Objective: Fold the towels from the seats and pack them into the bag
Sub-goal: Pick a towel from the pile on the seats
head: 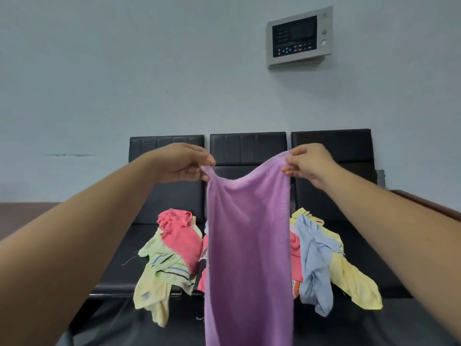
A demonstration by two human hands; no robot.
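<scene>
The left hand [183,163] pinches one top corner of the purple towel [249,245], and the right hand [308,162] pinches the other. The towel hangs straight down between and below both hands, in front of the black seats [172,196]. Below the left hand lie a pink towel [179,236] and a yellow towel [154,283]. Below the right hand lies a blue towel [311,258], maybe on top of more.

a pale grey wall [149,71] carries a control panel [299,37] above three black seats [248,148].
</scene>
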